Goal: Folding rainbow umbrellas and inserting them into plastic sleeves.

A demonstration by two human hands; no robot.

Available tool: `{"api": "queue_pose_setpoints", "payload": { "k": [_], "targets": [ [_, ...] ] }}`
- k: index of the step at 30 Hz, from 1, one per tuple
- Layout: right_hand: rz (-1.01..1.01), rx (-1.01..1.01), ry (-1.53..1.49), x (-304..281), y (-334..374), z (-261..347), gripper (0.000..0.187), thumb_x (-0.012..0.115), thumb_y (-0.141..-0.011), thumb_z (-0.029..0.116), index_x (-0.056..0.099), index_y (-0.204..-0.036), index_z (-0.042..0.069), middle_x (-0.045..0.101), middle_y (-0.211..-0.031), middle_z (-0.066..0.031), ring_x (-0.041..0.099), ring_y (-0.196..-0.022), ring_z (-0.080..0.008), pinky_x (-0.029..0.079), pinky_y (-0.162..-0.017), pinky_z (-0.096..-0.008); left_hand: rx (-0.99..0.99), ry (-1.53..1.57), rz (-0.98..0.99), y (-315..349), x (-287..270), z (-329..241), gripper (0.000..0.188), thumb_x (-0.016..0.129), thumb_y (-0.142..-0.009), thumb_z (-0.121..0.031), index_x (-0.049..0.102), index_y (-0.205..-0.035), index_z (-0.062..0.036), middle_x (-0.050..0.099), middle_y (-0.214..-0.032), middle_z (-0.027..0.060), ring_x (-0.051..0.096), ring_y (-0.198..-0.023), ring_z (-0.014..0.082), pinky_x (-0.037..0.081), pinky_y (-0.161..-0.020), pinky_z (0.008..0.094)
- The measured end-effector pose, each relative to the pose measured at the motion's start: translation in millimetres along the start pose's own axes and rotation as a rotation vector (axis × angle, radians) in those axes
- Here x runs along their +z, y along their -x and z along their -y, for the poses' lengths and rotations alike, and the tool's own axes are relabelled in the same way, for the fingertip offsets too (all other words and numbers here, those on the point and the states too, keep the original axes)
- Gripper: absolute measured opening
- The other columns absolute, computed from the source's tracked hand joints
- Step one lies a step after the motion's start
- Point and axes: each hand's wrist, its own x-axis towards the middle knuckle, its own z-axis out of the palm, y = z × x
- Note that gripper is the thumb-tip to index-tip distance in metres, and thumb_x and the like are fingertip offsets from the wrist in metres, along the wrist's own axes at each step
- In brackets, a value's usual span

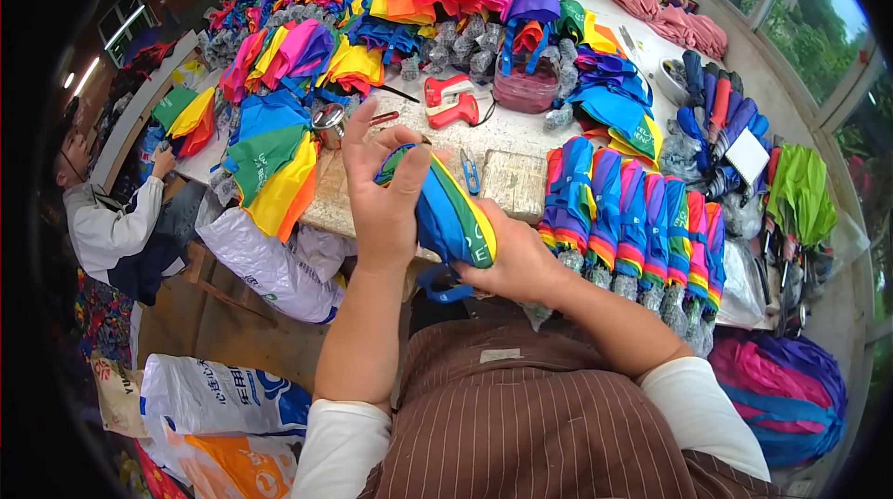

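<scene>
I've got the folded umbrella [439, 203] at the bench [337, 194] edge, right hand [513, 257] wrapped round its lower end, left hand [381, 199] half-spread up top, pinch unclear; best grip firmly right, smooth pleats flat left, leave blue strap [443, 287] untrapped.

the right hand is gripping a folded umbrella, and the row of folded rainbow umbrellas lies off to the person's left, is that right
Not quite: the head view shows the row of folded rainbow umbrellas to the person's right, not left. The right hand is indeed gripping a folded umbrella.
</scene>
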Motion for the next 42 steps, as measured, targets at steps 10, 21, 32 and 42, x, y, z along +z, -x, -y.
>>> {"api": "queue_pose_setpoints", "payload": {
  "k": [10,21,32,42],
  "targets": [
    [0.701,0.032,-0.73,-3,3,-28,0.062,0.071,-0.071,0.03,0.048,-0.121,0.001,0.061,-0.103,-0.0116,0.059,-0.094,-0.0205,0.047,-0.084,-0.034,-0.45,0.568,0.081,48,-24,22,0.07,0.068,-0.076,-0.012,0.032,-0.137,-0.0149,0.056,-0.116,0.0159,0.056,-0.11,0.0304,0.037,-0.102,0.0501],
    [0.403,-0.085,-0.302,-25,3,10,0.063,0.077,-0.067,0.021,0.046,-0.119,0.003,0.064,-0.094,-0.008,0.063,-0.086,-0.0222,0.051,-0.077,-0.0339,-0.116,0.401,0.133,29,7,-17,0.045,0.066,-0.082,-0.011,0.041,-0.119,-0.0088,0.056,-0.094,0.0105,0.061,-0.083,0.024,0.051,-0.078,0.0418],
    [-0.104,-0.577,0.441,18,38,24,0.071,0.067,-0.069,0.007,0.037,-0.132,-0.003,0.038,-0.137,-0.0264,0.037,-0.127,-0.044,0.032,-0.103,-0.0503,0.023,0.07,-0.12,0,-23,-13,0.031,0.063,-0.085,-0.009,0.043,-0.108,-0.0071,0.062,-0.075,0.0131,0.062,-0.068,0.0221,0.052,-0.064,0.0336],
    [0.119,0.24,-0.675,-32,11,-1,0.019,0.056,-0.093,0.019,0.062,-0.097,0.002,0.058,-0.077,-0.0027,0.055,-0.062,-0.0079,0.046,-0.057,-0.0218,0.116,0.233,0.215,12,-33,-7,0.033,0.06,-0.078,-0.004,0.044,-0.107,-0.0068,0.056,-0.086,0.0122,0.06,-0.075,0.025,0.049,-0.074,0.0402]
  ]
}}
